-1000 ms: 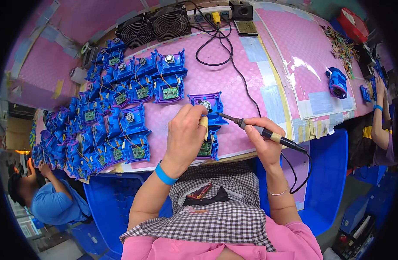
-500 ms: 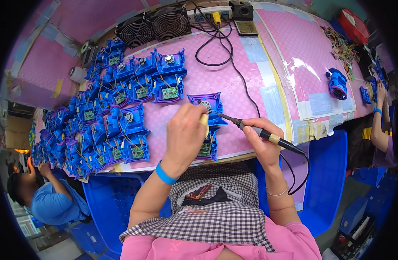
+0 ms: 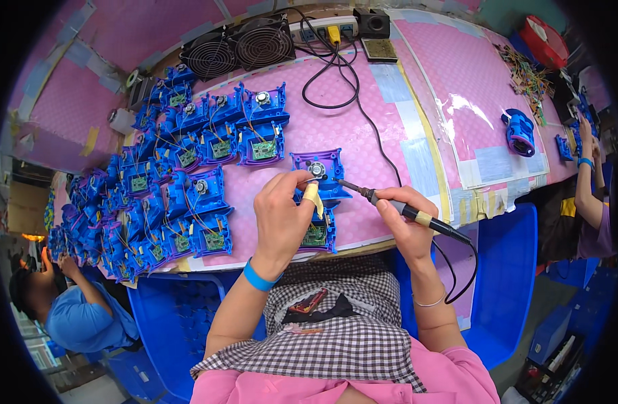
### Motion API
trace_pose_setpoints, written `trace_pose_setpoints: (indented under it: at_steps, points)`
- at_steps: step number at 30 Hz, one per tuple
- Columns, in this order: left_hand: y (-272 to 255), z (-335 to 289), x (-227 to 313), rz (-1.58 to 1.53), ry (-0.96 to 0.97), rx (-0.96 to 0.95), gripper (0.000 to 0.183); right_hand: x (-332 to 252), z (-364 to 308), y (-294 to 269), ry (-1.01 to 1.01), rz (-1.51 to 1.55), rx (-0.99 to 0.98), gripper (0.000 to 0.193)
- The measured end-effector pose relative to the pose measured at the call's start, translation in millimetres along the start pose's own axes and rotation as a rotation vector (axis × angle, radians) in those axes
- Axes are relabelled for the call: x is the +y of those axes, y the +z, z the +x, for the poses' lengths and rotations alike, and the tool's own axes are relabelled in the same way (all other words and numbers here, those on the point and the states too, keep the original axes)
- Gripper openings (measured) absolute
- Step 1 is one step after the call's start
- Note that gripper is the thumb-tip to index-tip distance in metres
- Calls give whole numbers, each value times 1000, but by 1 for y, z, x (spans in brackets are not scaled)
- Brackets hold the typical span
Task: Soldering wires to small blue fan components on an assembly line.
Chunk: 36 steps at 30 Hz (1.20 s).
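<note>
My right hand (image 3: 411,232) is closed around the dark handle of a soldering iron (image 3: 410,212), with its tip pointing left, close to a round speaker (image 3: 316,170). That speaker sits in an open blue-and-purple plastic housing (image 3: 333,163) in front of me. Over the housing's near left side, my left hand (image 3: 282,212) has its thumb and fingers pinched together, with yellow wrapping on one digit. Whatever it pinches is too small to name. Below the speaker, a green circuit board (image 3: 315,236) shows in the housing's other half, partly covered by my left hand.
Many similar blue housings (image 3: 208,188) crowd the left of the table. Black fans (image 3: 262,42), a power strip (image 3: 322,28) and a soldering sponge (image 3: 380,50) stand at the back. The iron's cable (image 3: 373,121) crosses the table. Blue bins (image 3: 504,269) flank me; co-workers sit left and right.
My left hand has drawn back slightly toward me and left, uncovering more of the speaker. The soldering iron has stayed nearly in place beside it.
</note>
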State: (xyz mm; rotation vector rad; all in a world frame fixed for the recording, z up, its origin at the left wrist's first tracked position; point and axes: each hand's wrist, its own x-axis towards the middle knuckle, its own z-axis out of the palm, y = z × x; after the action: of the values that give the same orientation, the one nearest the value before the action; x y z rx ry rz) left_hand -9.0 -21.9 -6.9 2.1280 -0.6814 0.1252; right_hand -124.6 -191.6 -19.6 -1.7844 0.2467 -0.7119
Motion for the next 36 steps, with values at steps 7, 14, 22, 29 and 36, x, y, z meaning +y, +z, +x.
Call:
trace_pose_setpoints:
  at_steps: [7,14,22,29,36]
  points:
    - [-6,-4,2,-77,-23,-121,16,1,1,1,-7,-3,-2,12]
    - [-5,-4,0,-12,49,-172,16,1,1,0,-20,-18,29,12]
    - [-2,-3,-2,-4,66,-170,16,-1,1,0,-27,-9,4,12]
    - [0,-1,-3,6,71,-163,16,-2,2,-1,-54,-10,31,12]
    - [-1,-1,-2,7,64,-172,16,-1,1,-1,-41,-1,28,12]
